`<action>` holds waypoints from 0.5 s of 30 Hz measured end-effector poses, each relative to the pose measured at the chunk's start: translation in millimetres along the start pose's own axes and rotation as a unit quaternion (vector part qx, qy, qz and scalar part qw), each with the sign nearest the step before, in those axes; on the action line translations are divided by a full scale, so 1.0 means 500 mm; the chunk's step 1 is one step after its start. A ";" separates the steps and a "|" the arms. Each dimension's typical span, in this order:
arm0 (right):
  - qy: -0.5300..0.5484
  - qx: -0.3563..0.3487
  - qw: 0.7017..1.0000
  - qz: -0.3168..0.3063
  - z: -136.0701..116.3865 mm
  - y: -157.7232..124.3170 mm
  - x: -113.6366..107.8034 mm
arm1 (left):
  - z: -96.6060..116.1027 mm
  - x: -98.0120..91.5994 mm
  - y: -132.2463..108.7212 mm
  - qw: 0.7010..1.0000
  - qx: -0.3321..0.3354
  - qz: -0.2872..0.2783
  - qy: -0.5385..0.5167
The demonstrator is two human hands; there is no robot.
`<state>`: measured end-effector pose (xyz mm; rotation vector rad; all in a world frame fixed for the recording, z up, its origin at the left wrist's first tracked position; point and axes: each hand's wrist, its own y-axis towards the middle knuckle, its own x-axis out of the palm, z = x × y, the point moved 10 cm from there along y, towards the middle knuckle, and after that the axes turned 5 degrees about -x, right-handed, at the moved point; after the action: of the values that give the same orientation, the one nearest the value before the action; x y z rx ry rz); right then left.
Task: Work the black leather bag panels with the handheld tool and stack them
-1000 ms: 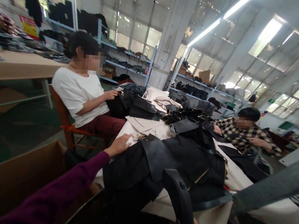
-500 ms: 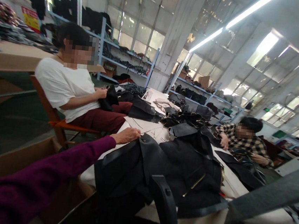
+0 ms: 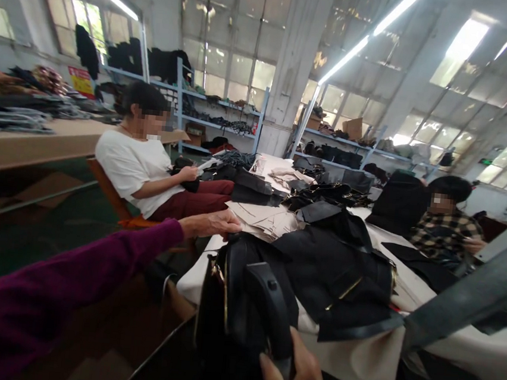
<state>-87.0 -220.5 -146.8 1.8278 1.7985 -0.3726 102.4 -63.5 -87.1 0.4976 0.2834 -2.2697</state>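
My left hand point(image 3: 215, 223), below a purple sleeve, reaches forward with its fingers closed on the upper edge of a black bag point(image 3: 240, 254). Gold zippers run down the bag's left side, and its lower part hangs in shadow off the near table edge. Low in the picture, my right hand point(image 3: 300, 377) is wrapped round a black curved tool point(image 3: 268, 293) with a small button-like knob near its top. The tool lies in front of the bag; what its far end does is unclear. Right of it another black bag piece point(image 3: 330, 275) with a gold zipper lies flat.
A pale-covered table point(image 3: 191, 276) carries stacked cream pieces point(image 3: 264, 218) and black bags. A seated person in a white top point(image 3: 133, 163) works at left; another in a checked shirt point(image 3: 447, 229) sits at right. A grey metal post point(image 3: 472, 289) slants across the right. An open cardboard box point(image 3: 180, 302) stands below.
My left hand has shifted slightly, and the bag it grips now stands more upright with its zippers showing. My right hand and the tool have risen into view. The camera has turned left.
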 end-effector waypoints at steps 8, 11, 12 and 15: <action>0.065 0.043 0.995 -0.056 -0.012 0.012 0.039 | -0.065 0.097 -0.051 0.970 0.001 0.011 -0.243; 0.077 0.017 0.995 -0.068 -0.030 0.034 0.050 | -0.095 0.109 -0.058 0.943 0.004 0.051 -0.328; 0.083 0.009 0.994 -0.072 -0.038 0.043 0.053 | -0.105 0.109 -0.059 0.935 0.007 0.070 -0.349; 0.082 0.000 0.995 -0.052 -0.049 0.069 0.048 | -0.132 0.116 -0.061 0.914 0.002 0.108 -0.391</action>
<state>-55.7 -185.5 -133.7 1.8153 2.0103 -0.2691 61.0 -57.6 -170.5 -0.3813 -0.1766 -2.0612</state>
